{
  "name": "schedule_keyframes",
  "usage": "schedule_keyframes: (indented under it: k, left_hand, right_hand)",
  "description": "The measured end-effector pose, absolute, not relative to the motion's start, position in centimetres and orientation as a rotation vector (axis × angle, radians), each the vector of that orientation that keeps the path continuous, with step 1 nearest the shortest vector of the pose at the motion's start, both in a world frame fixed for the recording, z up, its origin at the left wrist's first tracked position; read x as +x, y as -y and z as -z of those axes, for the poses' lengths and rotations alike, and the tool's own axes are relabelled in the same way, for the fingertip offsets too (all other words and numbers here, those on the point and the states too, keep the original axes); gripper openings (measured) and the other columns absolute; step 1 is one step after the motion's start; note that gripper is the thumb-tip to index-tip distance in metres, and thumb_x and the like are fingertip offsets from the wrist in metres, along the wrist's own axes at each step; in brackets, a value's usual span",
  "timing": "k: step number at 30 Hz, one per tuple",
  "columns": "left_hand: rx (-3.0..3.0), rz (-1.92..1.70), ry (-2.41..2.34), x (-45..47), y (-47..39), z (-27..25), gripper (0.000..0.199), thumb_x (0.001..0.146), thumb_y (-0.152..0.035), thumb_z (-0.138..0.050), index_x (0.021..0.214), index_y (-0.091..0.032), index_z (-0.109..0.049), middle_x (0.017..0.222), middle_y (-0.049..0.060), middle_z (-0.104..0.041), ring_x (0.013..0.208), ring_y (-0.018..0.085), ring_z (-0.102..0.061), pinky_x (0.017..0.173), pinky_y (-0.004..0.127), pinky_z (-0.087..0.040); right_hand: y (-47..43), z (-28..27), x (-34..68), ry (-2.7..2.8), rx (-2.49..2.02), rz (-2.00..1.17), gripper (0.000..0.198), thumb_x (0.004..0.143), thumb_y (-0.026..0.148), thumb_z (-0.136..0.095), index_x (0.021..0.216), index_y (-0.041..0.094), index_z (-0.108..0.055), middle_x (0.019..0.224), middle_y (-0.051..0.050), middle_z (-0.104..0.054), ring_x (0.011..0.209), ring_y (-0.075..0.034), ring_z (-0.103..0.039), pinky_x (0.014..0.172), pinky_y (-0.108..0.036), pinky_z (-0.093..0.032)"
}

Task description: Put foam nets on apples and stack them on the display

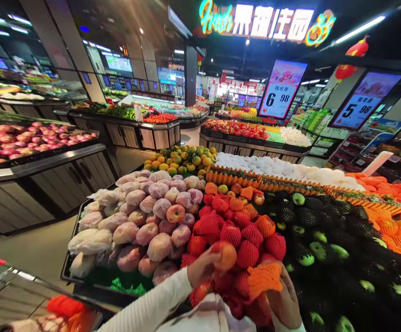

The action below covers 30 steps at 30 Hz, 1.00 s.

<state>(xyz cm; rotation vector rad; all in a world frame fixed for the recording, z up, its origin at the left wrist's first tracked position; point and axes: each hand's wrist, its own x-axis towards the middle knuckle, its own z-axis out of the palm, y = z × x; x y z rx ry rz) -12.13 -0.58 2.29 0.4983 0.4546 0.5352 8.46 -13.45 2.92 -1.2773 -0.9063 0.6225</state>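
My left hand [200,268] is closed around a reddish-yellow apple [227,256], held just above the display. My right hand [285,299] grips an orange foam net sleeve [264,279], which hangs off the apple; its fingers are partly behind the sleeve. Below and beyond both hands lie apples in red foam nets [247,253], with a few in orange nets [265,224] among them. To the left sit apples wrapped in clear plastic [161,246]. Green apples in black nets [318,251] fill the area beside my right hand.
A shopping cart [24,276] with red and orange netted items stands at lower left. Behind the apples are yellow-green citrus [176,159] and white-wrapped fruit [276,168]. An onion stand [31,140] is across the aisle. Price screens [280,90] hang above.
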Motion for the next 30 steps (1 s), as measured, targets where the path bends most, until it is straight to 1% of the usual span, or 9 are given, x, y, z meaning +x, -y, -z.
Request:
schedule_keyframes:
  k: [3,5,8,11,15,19,24,27,30]
  left_hand:
    - [0.462,-0.615,-0.455,-12.6,-0.8,-5.0,0.051,0.062,-0.039,-0.083,0.100,-0.015,-0.060,0.078,0.002,-0.064,0.054,0.008,-0.056,0.041,0.016,-0.026]
    - [0.424,-0.645,-0.407,-12.9,-1.2,-6.3,0.048,0.059,-0.034,-0.085,0.097,-0.016,-0.061,0.076,0.002,-0.065,0.062,0.012,-0.062,0.043,0.015,-0.032]
    - [0.410,-0.693,-0.343,-12.9,-0.7,-7.2,0.045,0.063,-0.037,-0.082,0.098,-0.015,-0.063,0.084,0.006,-0.069,0.073,0.017,-0.066,0.047,0.017,-0.040]
    - [0.466,-0.707,-0.317,-12.2,0.8,-7.2,0.049,0.067,-0.037,-0.079,0.108,-0.015,-0.062,0.091,0.007,-0.070,0.073,0.017,-0.067,0.050,0.018,-0.043]
    - [0.475,-0.613,-0.316,-11.1,2.6,-7.1,0.052,0.066,-0.036,-0.079,0.111,-0.013,-0.062,0.103,0.011,-0.069,0.084,0.019,-0.069,0.063,0.019,-0.050]
    - [0.367,-0.542,-0.203,-10.5,3.6,-6.8,0.061,0.070,-0.049,-0.073,0.120,-0.015,-0.060,0.116,0.014,-0.066,0.084,0.021,-0.070,0.051,0.014,-0.041]
    - [0.314,-0.440,-0.080,-10.9,4.2,-5.2,0.060,0.070,-0.055,-0.068,0.113,-0.014,-0.064,0.096,0.012,-0.071,0.074,0.023,-0.069,0.049,0.018,-0.038]
    - [0.386,-0.374,-0.086,-11.3,4.4,-4.0,0.064,0.070,-0.053,-0.065,0.118,-0.012,-0.061,0.098,0.014,-0.070,0.077,0.024,-0.068,0.061,0.025,-0.045]
    - [0.395,-0.409,-0.122,-11.5,4.2,-3.6,0.065,0.069,-0.052,-0.064,0.120,-0.012,-0.059,0.099,0.013,-0.068,0.077,0.022,-0.065,0.065,0.028,-0.045]
  right_hand:
    - [14.0,-4.8,7.4,0.791,-1.323,-0.689,0.032,0.076,0.046,-0.073,0.092,0.021,-0.060,0.077,-0.002,-0.059,0.063,-0.013,-0.058,0.056,-0.024,-0.051]
    - [14.4,-5.7,6.7,0.901,-1.401,-0.701,0.031,0.077,0.043,-0.073,0.090,0.019,-0.059,0.074,-0.001,-0.056,0.061,-0.011,-0.054,0.053,-0.021,-0.047]
    - [14.7,-6.4,6.1,1.086,-1.472,-0.676,0.026,0.081,0.042,-0.068,0.087,0.017,-0.059,0.073,-0.001,-0.056,0.063,-0.012,-0.053,0.055,-0.022,-0.047]
    - [14.4,-6.7,6.1,1.132,-1.516,-0.589,0.026,0.083,0.042,-0.064,0.085,0.017,-0.058,0.071,-0.001,-0.057,0.062,-0.012,-0.054,0.056,-0.023,-0.047]
    - [13.3,-7.2,6.2,1.059,-1.578,-0.314,0.027,0.083,0.041,-0.065,0.087,0.016,-0.058,0.074,-0.002,-0.060,0.065,-0.013,-0.056,0.061,-0.025,-0.048]
    - [12.4,-7.6,6.0,0.984,-1.590,-0.129,0.025,0.084,0.039,-0.065,0.091,0.016,-0.059,0.082,-0.003,-0.062,0.072,-0.014,-0.058,0.066,-0.027,-0.049]
    - [12.0,-8.0,5.7,1.020,-1.589,-0.074,0.024,0.083,0.037,-0.066,0.091,0.016,-0.060,0.083,-0.004,-0.063,0.072,-0.015,-0.059,0.068,-0.028,-0.049]
    - [11.6,-8.4,5.7,0.968,-1.557,-0.175,0.027,0.079,0.041,-0.069,0.088,0.016,-0.063,0.082,-0.004,-0.065,0.074,-0.015,-0.060,0.071,-0.029,-0.049]
    - [11.3,-8.8,6.1,0.759,-1.405,-0.640,0.037,0.071,0.050,-0.075,0.085,0.017,-0.065,0.077,-0.003,-0.067,0.070,-0.015,-0.062,0.067,-0.029,-0.051]
